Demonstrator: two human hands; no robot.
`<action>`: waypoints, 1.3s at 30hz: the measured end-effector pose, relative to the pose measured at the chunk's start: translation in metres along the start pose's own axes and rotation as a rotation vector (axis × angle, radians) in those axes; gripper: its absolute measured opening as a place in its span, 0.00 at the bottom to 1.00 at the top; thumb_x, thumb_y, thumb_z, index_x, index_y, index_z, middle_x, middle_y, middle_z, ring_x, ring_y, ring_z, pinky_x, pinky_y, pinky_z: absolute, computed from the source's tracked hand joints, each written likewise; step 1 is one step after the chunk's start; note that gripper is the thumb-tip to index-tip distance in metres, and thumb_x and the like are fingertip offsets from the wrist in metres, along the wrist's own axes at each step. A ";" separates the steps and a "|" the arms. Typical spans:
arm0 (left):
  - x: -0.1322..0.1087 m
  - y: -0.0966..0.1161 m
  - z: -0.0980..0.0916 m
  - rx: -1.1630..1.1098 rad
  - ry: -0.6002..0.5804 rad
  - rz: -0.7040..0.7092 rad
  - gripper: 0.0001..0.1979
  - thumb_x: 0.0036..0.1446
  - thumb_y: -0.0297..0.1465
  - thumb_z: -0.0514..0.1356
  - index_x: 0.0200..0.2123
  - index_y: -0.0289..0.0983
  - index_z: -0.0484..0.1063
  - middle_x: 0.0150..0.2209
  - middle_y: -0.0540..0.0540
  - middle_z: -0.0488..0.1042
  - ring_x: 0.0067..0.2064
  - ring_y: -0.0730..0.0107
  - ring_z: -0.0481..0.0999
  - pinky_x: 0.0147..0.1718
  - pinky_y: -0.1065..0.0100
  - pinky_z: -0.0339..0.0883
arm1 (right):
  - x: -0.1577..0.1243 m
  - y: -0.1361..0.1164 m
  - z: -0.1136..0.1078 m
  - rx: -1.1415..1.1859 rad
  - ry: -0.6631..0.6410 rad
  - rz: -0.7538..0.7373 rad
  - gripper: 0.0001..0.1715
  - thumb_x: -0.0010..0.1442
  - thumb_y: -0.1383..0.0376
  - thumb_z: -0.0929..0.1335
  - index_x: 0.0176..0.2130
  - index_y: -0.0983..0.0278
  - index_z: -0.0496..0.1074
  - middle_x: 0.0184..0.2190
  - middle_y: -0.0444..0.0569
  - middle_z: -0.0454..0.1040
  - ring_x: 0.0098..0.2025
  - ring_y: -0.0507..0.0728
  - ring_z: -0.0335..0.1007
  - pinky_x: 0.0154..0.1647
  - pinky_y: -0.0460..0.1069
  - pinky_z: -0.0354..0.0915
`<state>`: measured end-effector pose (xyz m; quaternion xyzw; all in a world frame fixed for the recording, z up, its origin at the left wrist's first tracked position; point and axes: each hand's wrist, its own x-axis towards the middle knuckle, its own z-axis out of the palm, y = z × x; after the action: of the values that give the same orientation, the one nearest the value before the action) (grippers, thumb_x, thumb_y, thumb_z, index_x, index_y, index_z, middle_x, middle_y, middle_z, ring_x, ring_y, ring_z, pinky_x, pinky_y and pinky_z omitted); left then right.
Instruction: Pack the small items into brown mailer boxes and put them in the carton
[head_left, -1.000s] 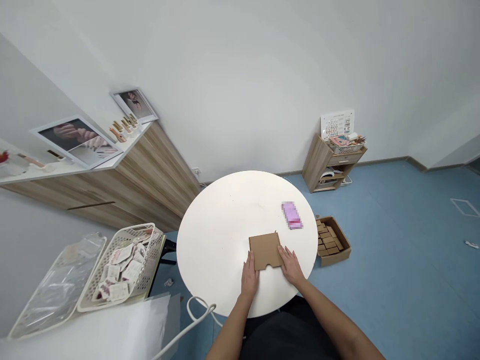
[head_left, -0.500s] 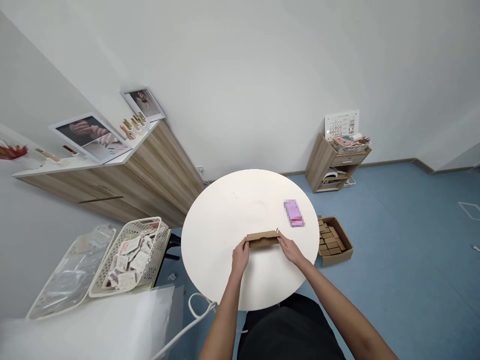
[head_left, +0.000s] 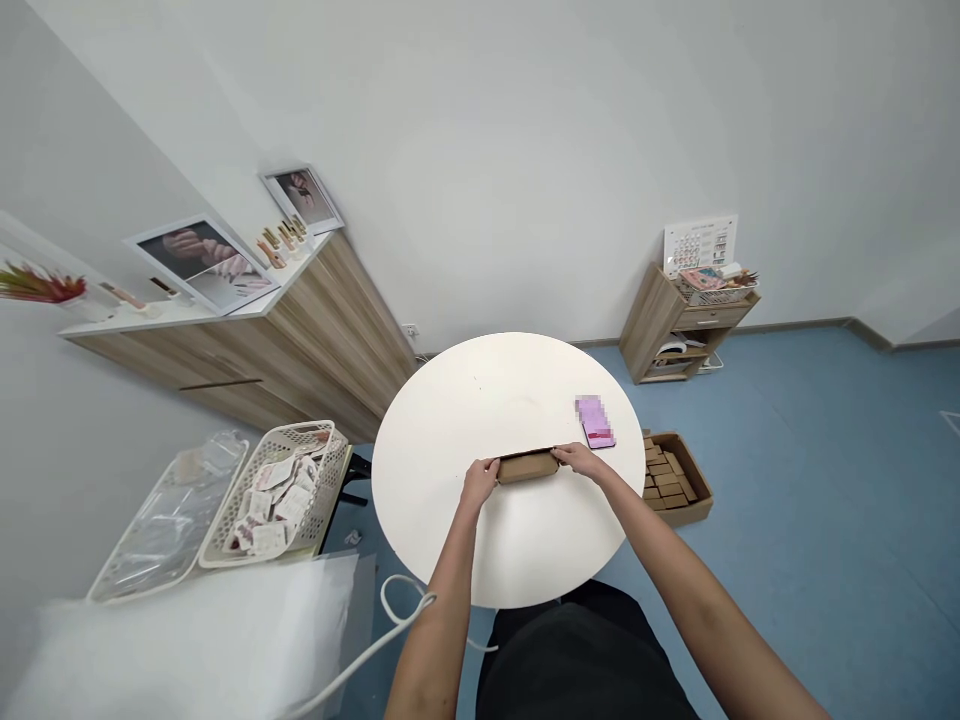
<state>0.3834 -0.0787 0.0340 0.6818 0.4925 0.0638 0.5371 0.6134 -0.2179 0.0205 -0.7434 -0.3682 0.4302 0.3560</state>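
Note:
A small kraft cardboard box [head_left: 527,466] lies folded shut on the round white table [head_left: 450,470], its long side towards me. My left hand [head_left: 480,483] grips its left end, and my right hand [head_left: 577,460] grips its right end. Just beyond my right hand lies a pink object [head_left: 596,421] with its details blurred. It does not touch the box or my hand.
On the floor to the right stands an open carton [head_left: 694,490] of several small kraft boxes. At left are a white basket of paper packets [head_left: 281,495] and a clear plastic tray [head_left: 169,520]. A white cable [head_left: 390,600] curves below the table.
The flat cardboard has folded up into a closed box shape between my hands. Both hands have moved closer together and farther from me, and the view has shifted slightly.

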 end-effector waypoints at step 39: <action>-0.022 -0.056 0.051 0.447 0.339 0.453 0.31 0.64 0.28 0.45 0.69 0.44 0.45 0.70 0.45 0.48 0.64 0.61 0.63 0.56 0.58 0.66 | -0.019 0.027 0.039 -0.624 0.116 -0.292 0.39 0.61 0.71 0.60 0.68 0.53 0.49 0.68 0.48 0.53 0.58 0.63 0.66 0.51 0.55 0.68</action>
<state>0.3698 -0.1324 -0.0221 0.8541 0.4127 0.1839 0.2577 0.5780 -0.2389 -0.0092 -0.7792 -0.5635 0.1983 0.1897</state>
